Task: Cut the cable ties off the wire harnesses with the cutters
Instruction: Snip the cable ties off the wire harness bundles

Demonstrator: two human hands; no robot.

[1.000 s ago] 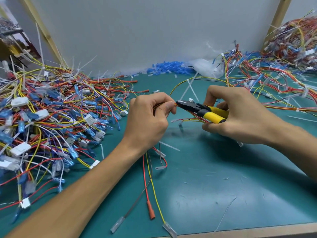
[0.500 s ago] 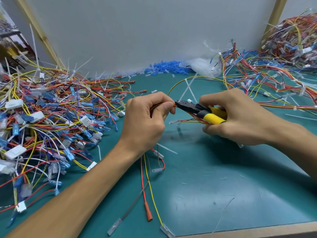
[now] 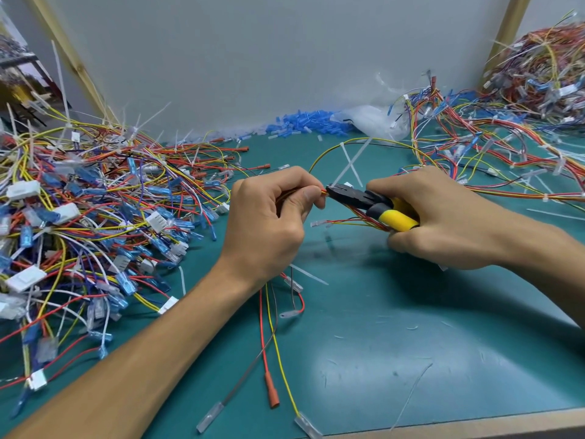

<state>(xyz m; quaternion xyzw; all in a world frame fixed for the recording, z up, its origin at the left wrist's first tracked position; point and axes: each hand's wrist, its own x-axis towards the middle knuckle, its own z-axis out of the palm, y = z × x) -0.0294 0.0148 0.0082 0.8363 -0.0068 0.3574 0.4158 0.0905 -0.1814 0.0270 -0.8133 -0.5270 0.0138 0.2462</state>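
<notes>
My left hand (image 3: 269, 217) pinches a thin bundle of red, yellow and orange wires, the wire harness (image 3: 342, 221), between thumb and forefinger just above the green mat. My right hand (image 3: 443, 217) grips the yellow-handled cutters (image 3: 373, 205). Their black jaws point left and sit at the wires right beside my left fingertips. White cable ties (image 3: 349, 164) stick up in a cross just behind the jaws. The harness's loose ends hang down under my left hand to the mat's front edge.
A big heap of tied harnesses (image 3: 88, 223) fills the left of the mat. More harnesses (image 3: 506, 153) spread at the right and back right. Blue terminal sleeves (image 3: 304, 123) and a plastic bag (image 3: 370, 120) lie by the back wall. Cut tie pieces lie scattered on the green mat (image 3: 411, 343).
Both hands have stayed close together. The cutters' jaws have edged slightly nearer to my left fingertips on the wires.
</notes>
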